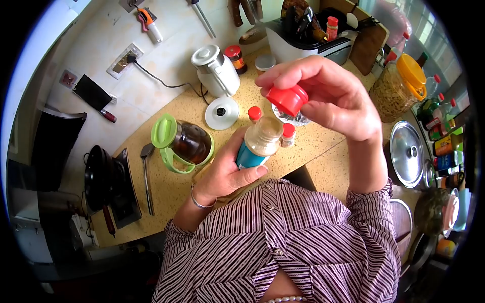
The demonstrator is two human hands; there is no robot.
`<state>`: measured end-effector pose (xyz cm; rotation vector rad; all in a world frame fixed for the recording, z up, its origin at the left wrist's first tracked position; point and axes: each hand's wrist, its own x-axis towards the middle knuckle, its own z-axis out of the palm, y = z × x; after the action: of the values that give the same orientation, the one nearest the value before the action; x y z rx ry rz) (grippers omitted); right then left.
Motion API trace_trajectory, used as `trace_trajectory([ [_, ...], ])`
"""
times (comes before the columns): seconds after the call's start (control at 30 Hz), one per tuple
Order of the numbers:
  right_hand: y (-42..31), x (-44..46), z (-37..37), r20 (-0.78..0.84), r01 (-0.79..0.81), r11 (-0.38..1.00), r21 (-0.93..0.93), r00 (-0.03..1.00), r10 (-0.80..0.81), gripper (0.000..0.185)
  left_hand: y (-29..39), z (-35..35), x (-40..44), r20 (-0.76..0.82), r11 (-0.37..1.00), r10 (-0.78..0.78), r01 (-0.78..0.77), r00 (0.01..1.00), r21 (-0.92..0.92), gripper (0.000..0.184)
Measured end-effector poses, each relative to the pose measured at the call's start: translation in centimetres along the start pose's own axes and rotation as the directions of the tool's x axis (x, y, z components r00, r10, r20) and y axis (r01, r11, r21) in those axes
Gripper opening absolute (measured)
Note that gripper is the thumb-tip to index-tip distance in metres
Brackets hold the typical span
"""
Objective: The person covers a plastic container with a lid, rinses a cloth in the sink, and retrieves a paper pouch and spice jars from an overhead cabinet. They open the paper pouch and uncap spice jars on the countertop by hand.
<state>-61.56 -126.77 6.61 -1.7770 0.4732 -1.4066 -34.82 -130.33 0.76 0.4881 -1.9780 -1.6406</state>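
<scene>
My left hand [226,173] is wrapped round a jar [263,137] with a blue label, tilted and uncapped, its contents pale. Held above and to the right of its mouth is a red lid [287,99], pinched between the thumb and fingers of my right hand [333,96]. Two small red-capped bottles stand behind the jar, one red-capped bottle [254,113] to its left and another red-capped bottle [288,134] to its right. Partly hidden behind my right hand is a shiny dish [290,118].
Left of the jar stands a green-lidded pitcher [184,144] of dark liquid. A white kettle [216,70], a white lid [222,113] and a spatula [147,177] are on the counter. A wok [99,177] sits far left; a yellow-lidded container [395,93] stands right.
</scene>
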Motion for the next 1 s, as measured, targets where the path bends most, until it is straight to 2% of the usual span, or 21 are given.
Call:
trace_trajectory([
  [0.07,1.6,-0.2,-0.2,-0.017,-0.004,0.944,0.33,1.0,0.01,0.047,0.1,0.0,0.0,0.005,0.999,0.019,-0.019,1.0,0.035,0.069],
  [0.1,2.6,-0.5,-0.1,-0.011,-0.004,0.9,0.436,1.0,0.01,0.048,0.2,0.2,-0.1,0.001,0.999,0.03,-0.03,1.0,0.037,0.07],
  [0.13,3.3,-0.6,0.1,-0.013,-0.001,0.901,0.434,1.0,0.007,0.048,0.3,0.3,-0.2,-0.002,0.999,0.039,-0.039,0.999,0.038,0.07],
  [0.2,4.4,-1.1,0.9,-0.008,-0.033,0.703,0.711,0.998,0.056,0.046,0.6,0.6,-0.2,0.002,0.999,0.037,-0.037,0.999,0.024,0.071],
  [0.27,4.8,-1.5,1.4,-0.028,-0.022,0.68,0.733,0.998,0.063,0.042,1.0,0.9,-0.1,0.003,1.0,0.014,-0.014,1.0,-0.014,0.071],
  [0.3,4.8,-1.6,1.7,-0.057,-0.031,0.641,0.767,0.992,0.117,0.042,0.9,0.7,-0.2,0.005,1.0,0.011,-0.011,1.0,-0.013,0.071],
  [0.37,5.0,-1.8,1.8,-0.085,-0.035,0.599,0.8,0.982,0.17,0.042,0.7,0.1,-0.3,0.114,0.996,0.067,-0.073,0.991,0.05,0.073],
  [0.57,5.7,-2.0,1.7,-0.052,-0.003,0.489,0.872,0.994,0.098,0.044,1.5,0.2,-0.3,0.125,0.965,0.135,-0.159,0.983,0.207,0.073],
  [0.73,5.8,-2.1,1.7,-0.019,0.004,0.418,0.908,0.999,0.032,0.045,1.7,0.3,-0.1,0.157,0.953,0.17,-0.203,0.973,0.225,0.073],
  [0.87,6.0,-2.2,1.7,-0.024,0.015,0.407,0.913,1.0,0.018,0.044,1.6,0.5,-0.1,0.156,0.954,0.189,-0.219,0.97,0.204,0.07],
  [1.0,5.2,-2.3,1.4,-0.012,0.005,0.469,0.883,1.0,0.011,0.045,1.9,0.7,0.1,0.155,0.952,0.187,-0.218,0.97,0.214,0.067],
])
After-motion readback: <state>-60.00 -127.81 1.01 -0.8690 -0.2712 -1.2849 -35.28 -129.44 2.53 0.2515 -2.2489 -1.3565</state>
